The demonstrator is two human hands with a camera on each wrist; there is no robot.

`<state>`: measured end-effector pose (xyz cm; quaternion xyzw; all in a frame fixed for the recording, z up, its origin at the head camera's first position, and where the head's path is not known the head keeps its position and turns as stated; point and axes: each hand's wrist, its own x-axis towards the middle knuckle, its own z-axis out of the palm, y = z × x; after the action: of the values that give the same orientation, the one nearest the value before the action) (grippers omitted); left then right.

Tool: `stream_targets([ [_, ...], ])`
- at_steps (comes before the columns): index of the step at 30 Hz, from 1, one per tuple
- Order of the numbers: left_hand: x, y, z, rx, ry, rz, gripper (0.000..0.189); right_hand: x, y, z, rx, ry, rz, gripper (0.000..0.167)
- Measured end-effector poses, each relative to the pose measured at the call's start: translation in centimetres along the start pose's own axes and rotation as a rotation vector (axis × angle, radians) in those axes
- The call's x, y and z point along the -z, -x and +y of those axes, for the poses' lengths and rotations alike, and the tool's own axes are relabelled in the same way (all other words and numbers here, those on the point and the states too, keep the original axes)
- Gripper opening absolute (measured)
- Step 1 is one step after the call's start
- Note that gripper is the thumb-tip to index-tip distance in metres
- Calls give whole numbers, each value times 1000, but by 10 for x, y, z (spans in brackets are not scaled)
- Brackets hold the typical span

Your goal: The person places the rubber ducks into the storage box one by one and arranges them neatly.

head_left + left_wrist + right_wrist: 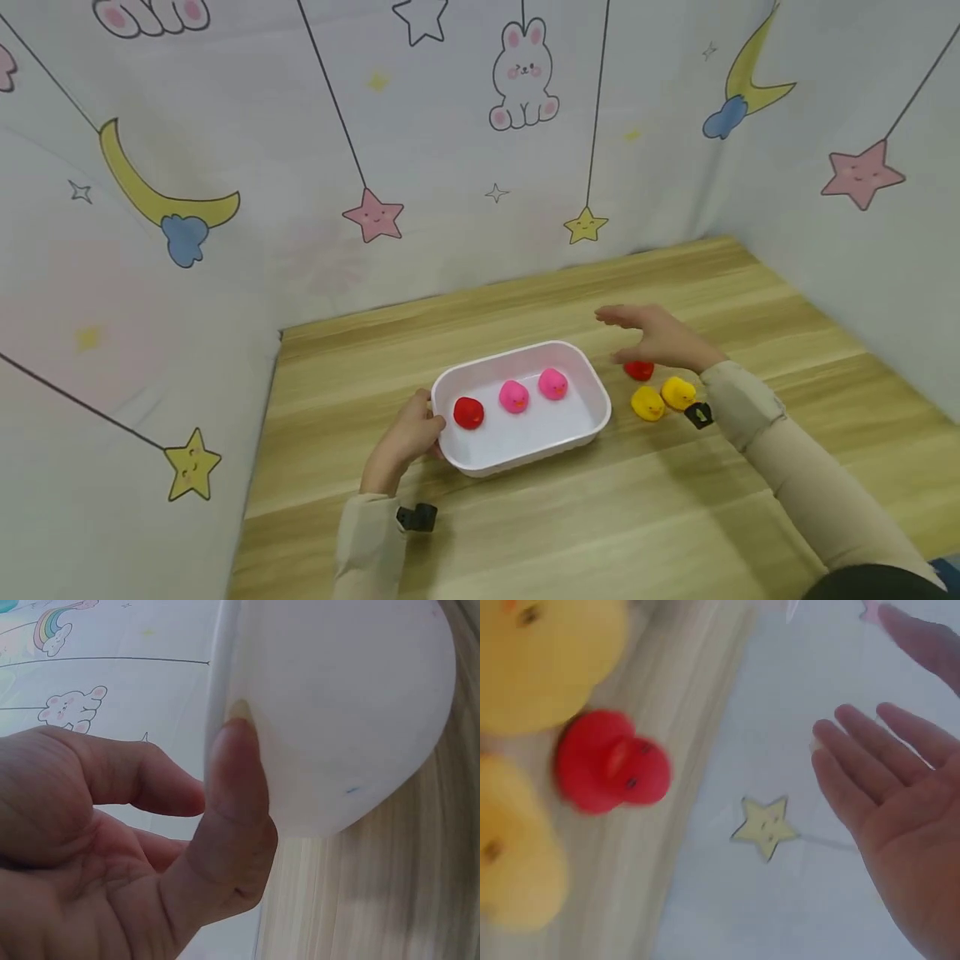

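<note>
My left hand (pixel 403 440) grips the left end of a white plastic tray (pixel 517 439), its fingertips pinching the rim in the left wrist view. Inside the tray are a red rubber duck (pixel 468 413) on the left and two pink rubber ducks (pixel 514 397) towards the right. To the right of the tray, my right hand (pixel 663 337) hovers with fingers spread and nothing held. Below it another red duck (pixel 640 370) is partly hidden by the hand in the head view. The right wrist view shows this red duck (pixel 604 763) whole, apart from the open palm.
Two yellow rubber ducks (pixel 647 403) stand on the wooden table (pixel 525 533), near the right wrist and just in front of the loose red duck. White curtains (pixel 450 150) printed with stars, moons and bunnies rise along the table's back and sides.
</note>
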<state>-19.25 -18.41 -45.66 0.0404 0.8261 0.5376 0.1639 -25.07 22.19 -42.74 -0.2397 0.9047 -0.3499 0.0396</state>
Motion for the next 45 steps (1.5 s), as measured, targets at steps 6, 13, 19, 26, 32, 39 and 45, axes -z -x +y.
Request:
stream_targets([
  [6, 4, 6, -4, 7, 15, 20, 48, 5, 34, 33, -43, -168, -50, 72],
  [13, 3, 15, -7, 19, 55, 22, 51, 2, 69, 67, -109, -159, -104, 81],
  [19, 4, 13, -9, 18, 54, 31, 51, -9, 74, 88, -97, -63, -80, 73],
  [26, -1, 6, -4, 5, 42, 23, 52, -11, 73, 96, -57, 14, -2, 64],
  [32, -8, 1, 2, 0, 37, 3, 51, -6, 79, 98, -59, 53, -9, 55],
  [39, -5, 1, 2, -6, 39, 5, 50, 5, 75, 88, -109, -36, -18, 53],
  [45, -5, 3, 5, -13, 31, -1, 49, 14, 69, 69, -187, -267, -20, 55],
])
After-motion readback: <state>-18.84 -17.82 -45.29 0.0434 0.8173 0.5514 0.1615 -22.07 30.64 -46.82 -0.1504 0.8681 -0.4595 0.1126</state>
